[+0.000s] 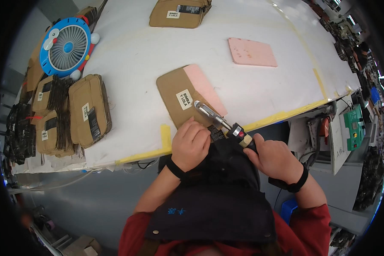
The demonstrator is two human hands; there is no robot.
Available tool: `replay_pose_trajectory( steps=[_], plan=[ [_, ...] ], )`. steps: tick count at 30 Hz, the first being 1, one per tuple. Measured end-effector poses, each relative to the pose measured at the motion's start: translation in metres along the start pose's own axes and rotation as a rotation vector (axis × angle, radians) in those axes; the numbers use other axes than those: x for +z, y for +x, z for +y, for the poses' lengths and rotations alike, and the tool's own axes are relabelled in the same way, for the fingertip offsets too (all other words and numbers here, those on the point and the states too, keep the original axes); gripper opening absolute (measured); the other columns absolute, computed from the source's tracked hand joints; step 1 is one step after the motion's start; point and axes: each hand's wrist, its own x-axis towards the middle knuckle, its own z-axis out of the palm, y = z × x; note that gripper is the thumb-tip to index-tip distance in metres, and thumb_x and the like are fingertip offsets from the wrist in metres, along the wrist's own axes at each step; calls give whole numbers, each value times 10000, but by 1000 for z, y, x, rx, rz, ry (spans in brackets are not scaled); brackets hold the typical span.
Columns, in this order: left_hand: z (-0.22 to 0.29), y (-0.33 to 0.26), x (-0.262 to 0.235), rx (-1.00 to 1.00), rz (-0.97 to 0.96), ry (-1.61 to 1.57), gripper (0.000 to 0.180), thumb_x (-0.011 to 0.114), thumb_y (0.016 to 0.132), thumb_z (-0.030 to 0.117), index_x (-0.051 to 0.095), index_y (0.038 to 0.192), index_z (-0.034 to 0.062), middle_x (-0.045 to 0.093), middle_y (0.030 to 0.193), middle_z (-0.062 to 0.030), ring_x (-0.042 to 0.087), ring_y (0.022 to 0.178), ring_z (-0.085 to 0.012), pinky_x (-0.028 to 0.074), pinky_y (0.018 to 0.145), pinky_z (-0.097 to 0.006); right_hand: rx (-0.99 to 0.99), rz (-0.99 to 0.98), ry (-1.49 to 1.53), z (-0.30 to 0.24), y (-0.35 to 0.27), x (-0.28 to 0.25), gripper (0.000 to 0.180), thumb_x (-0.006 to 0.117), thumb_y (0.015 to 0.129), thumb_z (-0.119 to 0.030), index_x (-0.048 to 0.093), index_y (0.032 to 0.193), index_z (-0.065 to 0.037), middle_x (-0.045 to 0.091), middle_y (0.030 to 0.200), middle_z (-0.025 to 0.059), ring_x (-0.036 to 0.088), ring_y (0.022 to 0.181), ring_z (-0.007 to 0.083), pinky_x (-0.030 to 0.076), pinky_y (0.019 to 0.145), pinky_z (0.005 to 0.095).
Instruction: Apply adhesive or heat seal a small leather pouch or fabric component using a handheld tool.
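A brown fabric panel with a white label lies at the table's front edge, over a pink pad that shows along its right side. My left hand is closed on the panel's near edge, fingers curled; the fingertips are partly hidden. In my right hand is the black handle of a chrome-headed tool. Its long, rounded metal head points up and left over the panel, beside the white label. Whether the head touches the panel I cannot tell. A black printed label hangs by the panel's near corner.
Stacks of similar brown panels stand at the left, below a blue fan. Another stack lies at the far side. A second pink pad is at the right. Yellow tape runs along the table edge.
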Motion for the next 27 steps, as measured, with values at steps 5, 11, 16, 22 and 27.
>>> replay_pose_trajectory(
  steps=[5, 11, 16, 22, 27],
  plan=[
    [0, 0, -1, -8, 8, -14, 210, 742, 645, -67, 635, 789, 42, 617, 819, -91, 639, 821, -285, 584, 864, -450, 76, -113, 7, -4, -22, -12, 404, 582, 982, -383, 495, 947, 10, 595, 581, 168, 623, 567, 388, 482, 515, 471],
    [3, 0, -4, -3, -5, 22, 204, 742, 649, -70, 636, 783, 41, 616, 820, -91, 640, 823, -283, 583, 866, -448, 5, -18, 29, 2, 9, -8, 398, 573, 988, -377, 508, 948, 13, 609, 601, 179, 635, 589, 398, 497, 542, 483],
    [3, 2, -1, -22, -6, 4, 210, 740, 651, -75, 637, 792, 41, 621, 840, -88, 639, 830, -280, 587, 858, -439, -102, 192, 69, 4, 109, 1, 395, 553, 999, -368, 531, 898, 13, 634, 666, 207, 649, 641, 420, 511, 580, 506],
    [0, 1, -2, -30, 2, 18, 218, 746, 650, -69, 636, 801, 43, 624, 849, -88, 638, 841, -280, 586, 858, -440, -97, 172, 41, 2, 84, 6, 385, 566, 995, -364, 517, 916, 10, 618, 635, 189, 641, 605, 403, 498, 536, 485],
    [0, -1, -4, -25, -9, -2, 205, 743, 652, -64, 633, 789, 42, 618, 832, -83, 639, 834, -276, 582, 864, -449, 32, -85, -20, 0, -10, -10, 398, 613, 966, -382, 503, 930, -1, 590, 564, 159, 616, 530, 371, 477, 484, 459]
  ],
)
